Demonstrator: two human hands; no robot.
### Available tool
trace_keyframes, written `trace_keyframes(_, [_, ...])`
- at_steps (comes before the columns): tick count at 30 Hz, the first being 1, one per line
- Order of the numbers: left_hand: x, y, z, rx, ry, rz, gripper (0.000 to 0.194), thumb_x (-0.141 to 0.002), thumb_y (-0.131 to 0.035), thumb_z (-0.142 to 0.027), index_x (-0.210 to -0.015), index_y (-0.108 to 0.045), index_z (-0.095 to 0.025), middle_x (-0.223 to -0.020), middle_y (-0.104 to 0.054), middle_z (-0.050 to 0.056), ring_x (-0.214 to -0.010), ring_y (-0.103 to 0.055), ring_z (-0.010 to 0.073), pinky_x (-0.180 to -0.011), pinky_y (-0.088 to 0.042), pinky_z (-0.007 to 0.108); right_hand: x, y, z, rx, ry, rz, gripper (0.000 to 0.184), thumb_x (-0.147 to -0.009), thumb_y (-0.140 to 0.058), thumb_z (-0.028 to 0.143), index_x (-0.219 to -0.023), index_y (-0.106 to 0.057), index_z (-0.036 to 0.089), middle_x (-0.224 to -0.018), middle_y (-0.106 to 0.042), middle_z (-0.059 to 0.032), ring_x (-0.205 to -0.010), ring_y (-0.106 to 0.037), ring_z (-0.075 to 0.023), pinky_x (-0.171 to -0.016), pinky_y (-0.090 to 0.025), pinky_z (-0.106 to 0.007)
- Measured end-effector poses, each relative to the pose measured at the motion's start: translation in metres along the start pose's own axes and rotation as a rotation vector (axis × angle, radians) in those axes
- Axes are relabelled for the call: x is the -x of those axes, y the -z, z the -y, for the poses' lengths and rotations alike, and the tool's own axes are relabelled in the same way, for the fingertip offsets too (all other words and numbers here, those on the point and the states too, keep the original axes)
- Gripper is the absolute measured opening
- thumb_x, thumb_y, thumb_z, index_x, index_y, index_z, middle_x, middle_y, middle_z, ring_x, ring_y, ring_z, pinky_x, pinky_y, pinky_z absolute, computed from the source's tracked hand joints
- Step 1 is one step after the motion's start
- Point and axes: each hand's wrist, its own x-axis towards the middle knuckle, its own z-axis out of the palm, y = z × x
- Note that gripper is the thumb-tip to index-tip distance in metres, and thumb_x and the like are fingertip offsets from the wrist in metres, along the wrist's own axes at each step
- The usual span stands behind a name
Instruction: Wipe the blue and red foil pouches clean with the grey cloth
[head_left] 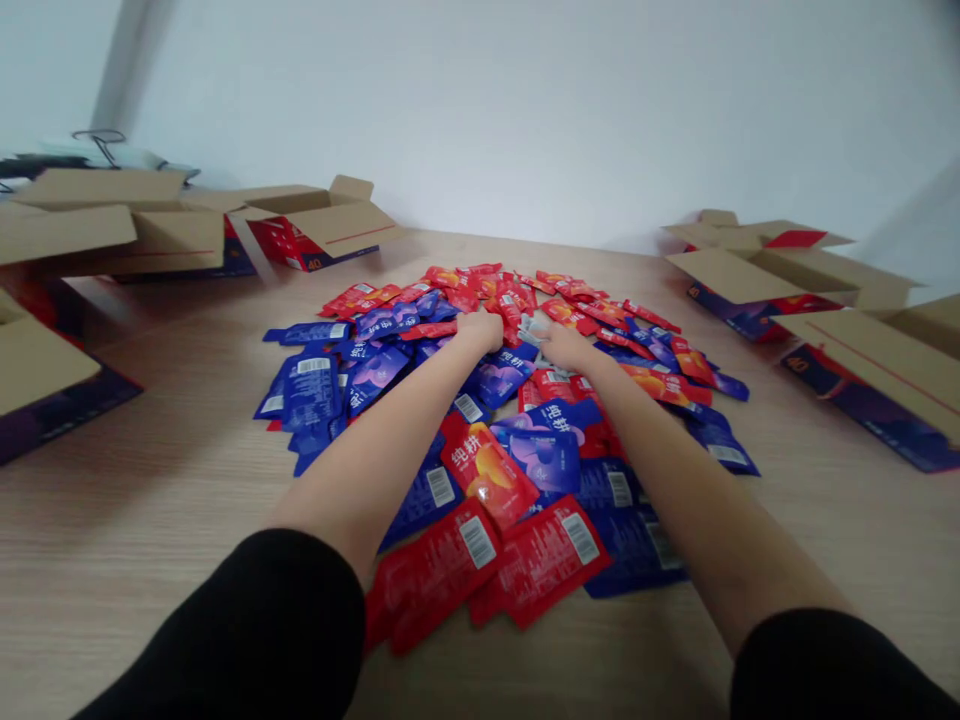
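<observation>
A spread of several red and blue flat packets [495,420] covers the middle of a wooden table [150,500]. Both my arms reach far out over the pile. My left hand [480,330] is curled closed on packets near the far middle of the heap. My right hand [559,345] lies just beside it, fingers closed around a pale, light-coloured packet [531,330]. The two hands almost touch. Red packets [487,560] with barcodes lie nearest to me, between my forearms.
Open cardboard boxes with red and blue printed sides stand at the left [112,225], back left [315,225] and right [757,270], with another at the near left edge [37,385] and far right [885,380]. A white wall is behind.
</observation>
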Motion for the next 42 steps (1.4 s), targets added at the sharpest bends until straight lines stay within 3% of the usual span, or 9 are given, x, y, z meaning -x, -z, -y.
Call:
trace_keyframes(6, [0.030,-0.005,0.000,0.146,0.029,-0.108,0.028,-0.095,-0.067,-0.030,-0.121,-0.069,-0.021,-0.126,-0.069,0.010,-0.121,-0.064,0.0281,-0.108,-0.046,0.050,0.047,0.005,0.016,0.039,0.010,0.015,0.045,-0.095,-0.052,0.035,-0.135,-0.070,0.027,-0.133,-0.070,-0.0138,-0.115,-0.067,-0.0292,-0.097,-0.049,-0.034])
trace_keyframes(10, [0.032,0.001,0.004,0.244,0.034,-0.178,0.035,-0.086,-0.062,-0.017,-0.119,-0.074,-0.023,-0.124,-0.073,0.011,-0.123,-0.064,0.0277,-0.105,-0.048,0.039,0.061,0.014,0.019,-0.004,-0.001,0.001,0.049,-0.093,-0.048,0.023,-0.137,-0.069,0.023,-0.123,-0.075,-0.0124,-0.105,-0.071,-0.0262,-0.092,-0.052,-0.033])
trace_keyframes(17, [0.061,0.028,0.034,0.349,0.013,-0.299,0.045,-0.080,-0.057,-0.008,-0.118,-0.078,-0.016,-0.116,-0.076,0.011,-0.122,-0.065,0.0266,-0.107,-0.047,0.032,0.109,0.048,0.025,-0.129,0.011,-0.186,0.065,-0.087,-0.036,0.010,-0.149,-0.056,0.012,-0.153,-0.056,-0.0113,-0.142,-0.050,-0.0220,-0.120,-0.037,-0.039])
trace_keyframes(20, [0.098,0.046,0.059,0.409,0.025,-0.322,0.052,-0.079,-0.057,-0.007,-0.126,-0.075,-0.015,-0.106,-0.079,0.009,-0.112,-0.069,0.0267,-0.100,-0.051,0.032,0.167,0.058,0.038,-0.216,0.115,-0.171,0.065,-0.084,-0.041,0.011,-0.145,-0.061,0.022,-0.153,-0.057,-0.0066,-0.144,-0.049,-0.0247,-0.123,-0.035,-0.047])
trace_keyframes(23, [0.150,0.059,0.081,0.492,0.029,-0.307,0.048,-0.081,-0.059,-0.012,-0.125,-0.076,-0.013,-0.092,-0.078,0.006,-0.090,-0.073,0.0243,-0.087,-0.056,0.032,0.242,0.062,0.064,-0.281,0.251,0.014,0.065,-0.084,-0.046,0.012,-0.143,-0.063,0.033,-0.155,-0.054,-0.0046,-0.145,-0.048,-0.0278,-0.120,-0.037,-0.056])
trace_keyframes(27, [0.229,0.061,0.096,0.891,-0.019,-0.158,0.040,-0.077,-0.065,-0.021,-0.114,-0.081,-0.017,-0.078,-0.076,0.003,-0.065,-0.065,0.0191,-0.067,-0.056,0.031,0.338,0.054,0.115,-0.303,0.469,0.287,0.068,-0.085,-0.049,0.009,-0.143,-0.060,0.043,-0.158,-0.050,-0.0006,-0.144,-0.049,-0.0244,-0.114,-0.046,-0.052])
trace_keyframes(30, [0.282,0.056,0.098,1.053,-0.086,-0.003,0.030,-0.074,-0.070,-0.029,-0.099,-0.084,-0.020,-0.086,-0.078,0.005,-0.069,-0.066,0.0197,-0.064,-0.054,0.030,0.382,0.029,0.154,-0.303,0.633,0.405,0.062,-0.090,-0.053,0.014,-0.144,-0.058,0.044,-0.160,-0.048,0.0008,-0.144,-0.046,-0.0223,-0.115,-0.044,-0.045])
trace_keyframes(36, [0.347,0.062,0.102,1.030,-0.272,0.162,0.020,-0.076,-0.070,-0.035,-0.088,-0.085,-0.028,-0.100,-0.080,0.003,-0.085,-0.070,0.0212,-0.078,-0.055,0.031,0.372,-0.027,0.189,-0.136,0.564,0.311,0.059,-0.093,-0.053,0.020,-0.149,-0.055,0.039,-0.164,-0.041,-0.0073,-0.129,-0.050,-0.0326,-0.107,-0.044,-0.057])
trace_keyframes(42, [0.371,0.063,0.114,1.132,-0.127,0.196,0.020,-0.077,-0.072,-0.039,-0.090,-0.084,-0.029,-0.104,-0.079,0.004,-0.089,-0.071,0.0237,-0.077,-0.056,0.034,0.315,-0.038,0.184,-0.099,0.446,0.149,0.056,-0.094,-0.049,0.017,-0.146,-0.059,0.033,-0.152,-0.054,-0.0087,-0.128,-0.048,-0.0318,-0.106,-0.044,-0.052])
